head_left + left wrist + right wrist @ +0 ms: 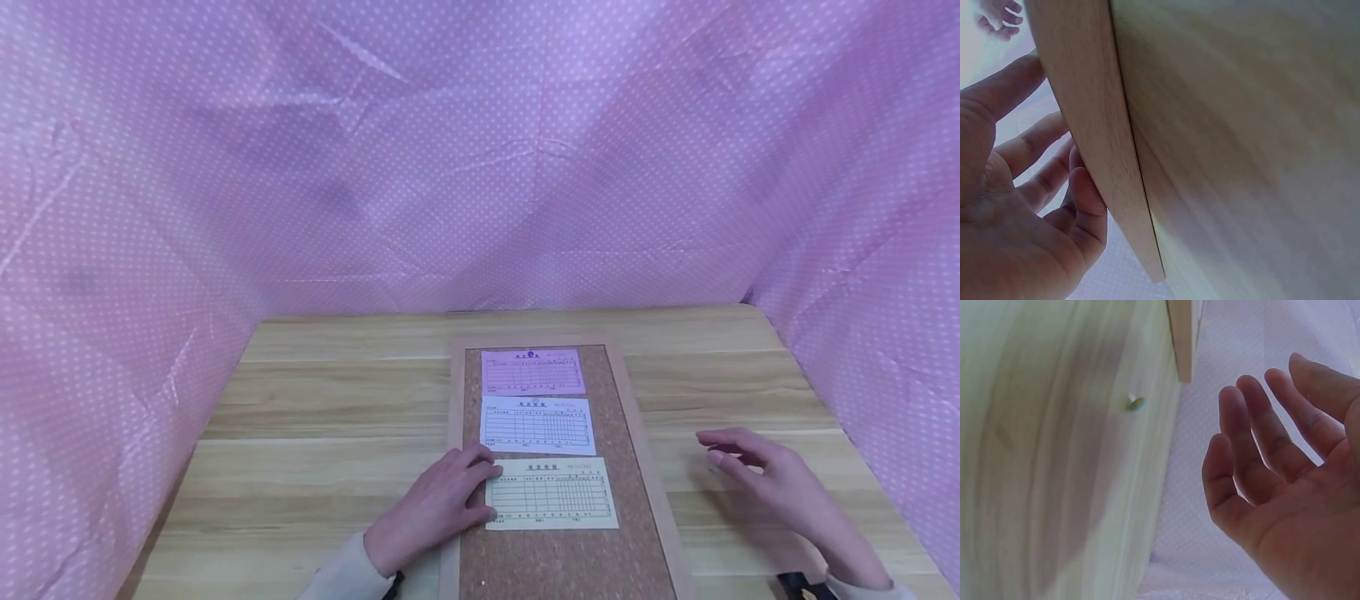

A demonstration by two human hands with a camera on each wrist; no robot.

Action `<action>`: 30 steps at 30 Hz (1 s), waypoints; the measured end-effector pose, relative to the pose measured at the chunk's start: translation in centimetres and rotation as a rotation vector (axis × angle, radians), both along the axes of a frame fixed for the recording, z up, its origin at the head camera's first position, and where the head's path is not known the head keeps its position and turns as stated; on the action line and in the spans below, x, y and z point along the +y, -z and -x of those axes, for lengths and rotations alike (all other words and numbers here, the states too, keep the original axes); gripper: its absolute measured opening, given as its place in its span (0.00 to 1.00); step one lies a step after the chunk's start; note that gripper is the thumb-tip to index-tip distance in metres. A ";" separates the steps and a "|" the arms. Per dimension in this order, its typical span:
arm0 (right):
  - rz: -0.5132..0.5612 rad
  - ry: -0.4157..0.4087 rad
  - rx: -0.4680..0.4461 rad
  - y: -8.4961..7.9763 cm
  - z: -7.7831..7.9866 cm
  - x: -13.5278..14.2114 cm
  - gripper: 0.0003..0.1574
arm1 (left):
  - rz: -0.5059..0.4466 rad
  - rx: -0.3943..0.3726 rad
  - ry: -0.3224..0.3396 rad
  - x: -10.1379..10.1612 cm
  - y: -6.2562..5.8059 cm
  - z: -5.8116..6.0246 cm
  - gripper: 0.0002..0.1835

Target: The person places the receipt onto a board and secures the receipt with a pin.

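Note:
A framed corkboard (570, 567) lies on the table with three printed slips in a column. The pink slip (532, 375) at the far end has a purple thumbtack (530, 354) at its top; the white slip (536, 427) below it has a pale pinkish one (536, 401). My left hand (438, 498) reaches over the board's left frame, its fingertips touching the left edge of the yellow slip (552, 496). To the right of the board, my right hand (776, 479) hovers over the table with loosely bent fingers, holding nothing visible. Near it, a small thumbtack (1135, 403) lies on the tabletop.
The wood-grain table (337, 400) extends on both sides of the board. Pink polka-dot cloth (480, 167) hangs behind the table and along its left and right sides.

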State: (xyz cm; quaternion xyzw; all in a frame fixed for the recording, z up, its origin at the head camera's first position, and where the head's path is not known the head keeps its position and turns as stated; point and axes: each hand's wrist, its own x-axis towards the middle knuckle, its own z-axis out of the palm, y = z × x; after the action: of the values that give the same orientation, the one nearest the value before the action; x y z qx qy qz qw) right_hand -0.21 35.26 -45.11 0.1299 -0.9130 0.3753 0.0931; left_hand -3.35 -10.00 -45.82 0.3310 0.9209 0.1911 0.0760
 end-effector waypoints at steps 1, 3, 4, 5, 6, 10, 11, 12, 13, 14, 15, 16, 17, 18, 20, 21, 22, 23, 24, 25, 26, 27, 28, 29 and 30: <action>-0.001 0.001 -0.004 0.1 0.0 0.2 0.15 | -0.001 0.001 0.000 0.0 0.0 0.0 0.26; -0.004 -0.002 -0.006 0.2 0.1 0.5 0.15 | -0.002 0.002 0.000 0.0 0.0 0.0 0.26; -0.007 -0.005 -0.004 0.3 0.2 0.6 0.15 | -0.002 0.004 0.001 0.0 0.0 0.0 0.26; -0.009 -0.010 -0.003 0.4 0.2 0.7 0.15 | -0.002 0.005 0.002 0.0 0.0 0.0 0.26; -0.010 -0.020 -0.004 0.6 0.3 0.9 0.15 | -0.001 0.005 0.001 0.0 0.0 0.0 0.26; -0.029 -0.062 -0.025 1.2 0.5 1.5 0.18 | 0.005 -0.004 -0.001 0.0 0.0 0.0 0.26; -0.035 -0.078 -0.028 1.3 0.6 1.7 0.18 | 0.006 -0.006 -0.001 0.0 0.0 0.0 0.26; -0.041 -0.092 -0.033 1.5 0.7 2.0 0.19 | 0.006 -0.007 -0.001 0.0 0.0 0.0 0.26; -0.049 -0.100 -0.035 1.7 0.7 2.1 0.19 | 0.006 -0.006 0.000 0.0 0.0 0.0 0.26; -0.055 -0.112 -0.032 1.9 0.8 2.3 0.19 | 0.005 -0.005 0.001 0.0 0.0 0.0 0.26; -0.061 -0.121 -0.030 2.1 0.9 2.5 0.20 | 0.005 -0.003 0.002 0.0 0.0 0.0 0.26; -0.068 -0.130 -0.028 2.3 1.0 2.7 0.20 | 0.005 0.000 0.004 0.0 0.0 0.0 0.26; -0.075 -0.139 -0.027 2.4 1.1 2.8 0.20 | 0.005 0.002 0.004 0.0 0.0 0.0 0.26; -0.080 -0.141 -0.030 2.6 1.2 3.0 0.20 | 0.006 0.004 0.005 0.0 0.0 0.1 0.26; -0.087 -0.148 -0.037 2.8 1.3 3.1 0.19 | 0.008 0.005 0.005 0.0 0.0 0.1 0.26; -0.089 -0.152 -0.042 2.8 1.4 3.2 0.19 | 0.009 0.005 0.005 0.1 0.0 0.1 0.26; -0.090 -0.154 -0.044 2.9 1.4 3.2 0.19 | 0.010 0.004 0.004 0.1 0.0 0.1 0.26; -0.091 -0.161 -0.042 3.0 1.4 3.2 0.19 | 0.011 0.002 0.003 0.1 0.0 0.1 0.26; -0.093 -0.169 -0.036 3.0 1.5 3.3 0.19 | 0.011 0.000 0.003 0.1 0.0 0.1 0.26; -0.094 -0.181 -0.026 3.1 1.5 3.3 0.19 | 0.011 -0.001 0.002 0.1 0.0 0.1 0.26; -0.092 -0.192 -0.015 3.2 1.6 3.3 0.19 | 0.012 -0.002 0.002 0.1 0.0 0.1 0.26; -0.090 -0.206 -0.002 3.3 1.6 3.4 0.20 | 0.012 -0.002 0.002 0.1 0.0 0.2 0.26; -0.084 -0.218 0.009 3.4 1.7 3.4 0.20 | 0.012 -0.002 0.002 0.1 0.0 0.1 0.26; -0.080 -0.234 0.020 3.5 1.7 3.5 0.20 | 0.011 -0.001 0.002 0.1 0.0 0.1 0.26; -0.073 -0.244 0.027 3.5 1.8 3.5 0.20 | 0.010 -0.001 0.002 0.1 0.0 0.1 0.26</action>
State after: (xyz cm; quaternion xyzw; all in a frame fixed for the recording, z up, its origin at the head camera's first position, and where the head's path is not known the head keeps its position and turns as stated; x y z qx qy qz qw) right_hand -1.98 38.76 -48.64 0.2483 -0.9022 0.3484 0.0540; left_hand -3.49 -9.93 -45.84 0.3313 0.9216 0.1866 0.0784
